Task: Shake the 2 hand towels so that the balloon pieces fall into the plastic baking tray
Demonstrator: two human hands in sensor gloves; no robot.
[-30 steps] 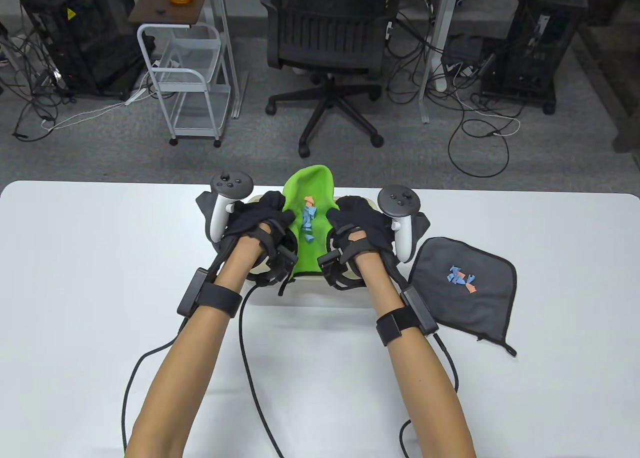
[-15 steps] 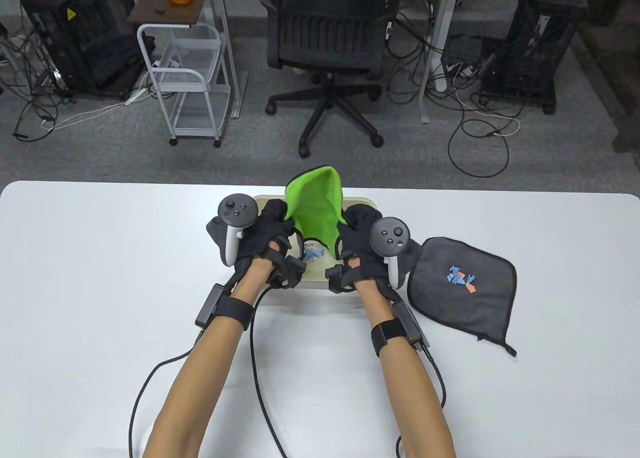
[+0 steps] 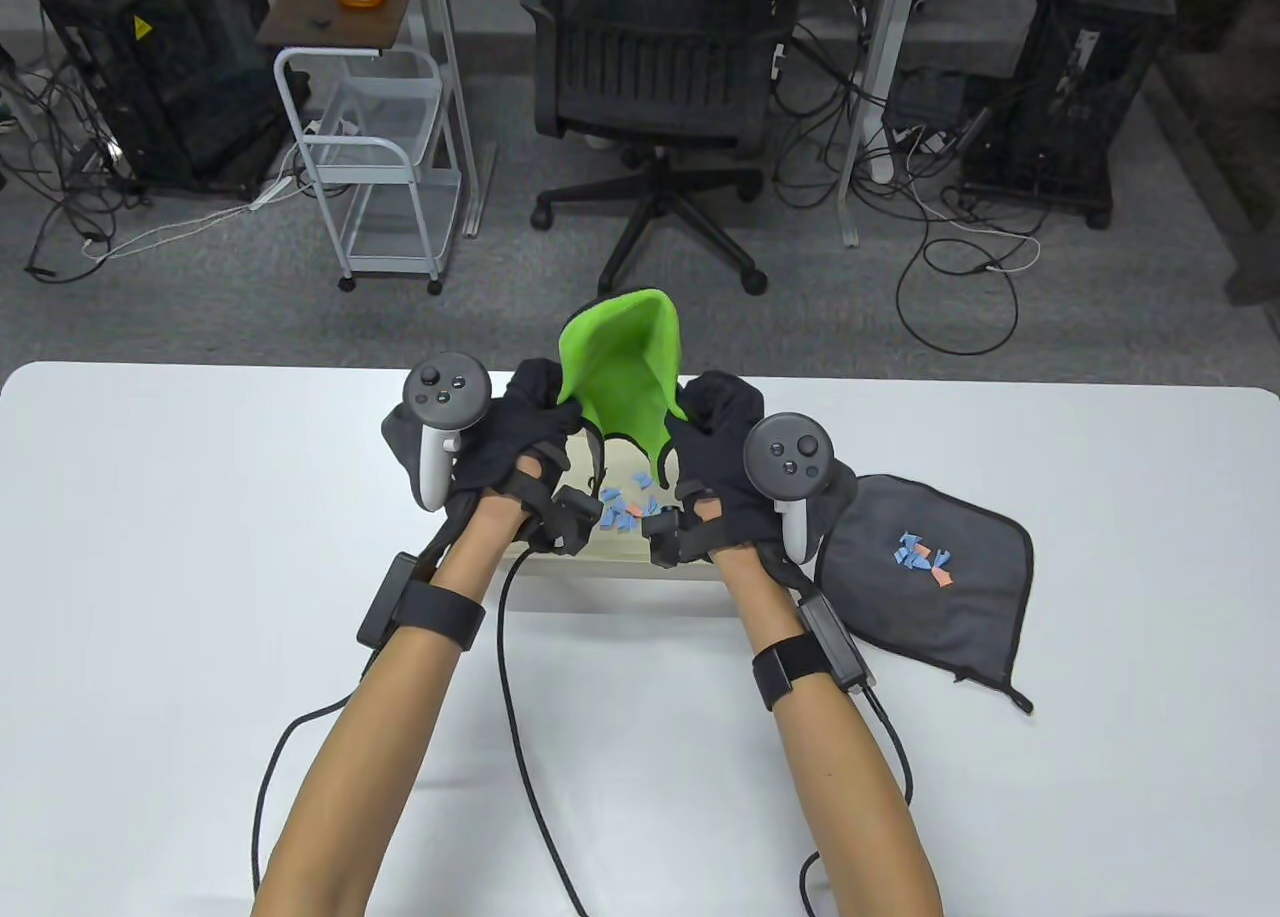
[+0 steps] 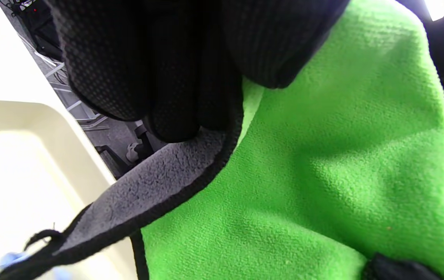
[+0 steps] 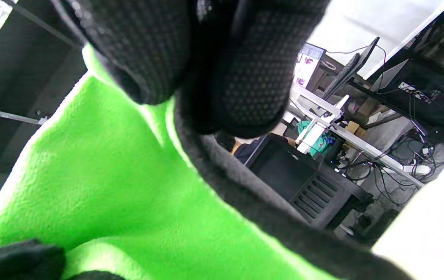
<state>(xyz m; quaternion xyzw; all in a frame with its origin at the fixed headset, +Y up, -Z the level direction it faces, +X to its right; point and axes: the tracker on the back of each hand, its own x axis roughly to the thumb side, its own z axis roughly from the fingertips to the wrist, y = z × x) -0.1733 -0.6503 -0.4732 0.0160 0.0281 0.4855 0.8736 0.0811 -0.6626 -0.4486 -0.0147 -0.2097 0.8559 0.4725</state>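
The green hand towel (image 3: 622,382) (image 4: 323,155) (image 5: 97,163) hangs folded like a chute above the cream baking tray (image 3: 620,555) (image 4: 19,163). My left hand (image 3: 525,422) grips its left edge and my right hand (image 3: 715,427) grips its right edge; gloved fingers (image 4: 159,77) (image 5: 222,70) pinch the black hem. Blue and orange balloon pieces (image 3: 625,512) lie in the tray between my wrists. The grey hand towel (image 3: 925,577) lies flat on the table at the right, with several balloon pieces (image 3: 925,559) on it.
The white table (image 3: 200,517) runs to both sides of the tray. Glove cables (image 3: 510,717) trail over the near table. Beyond the far edge stand an office chair (image 3: 655,87) and a white wire cart (image 3: 370,157).
Both hands raised and tipped the green towel up. The balloon pieces slid off it and now lie in the tray.
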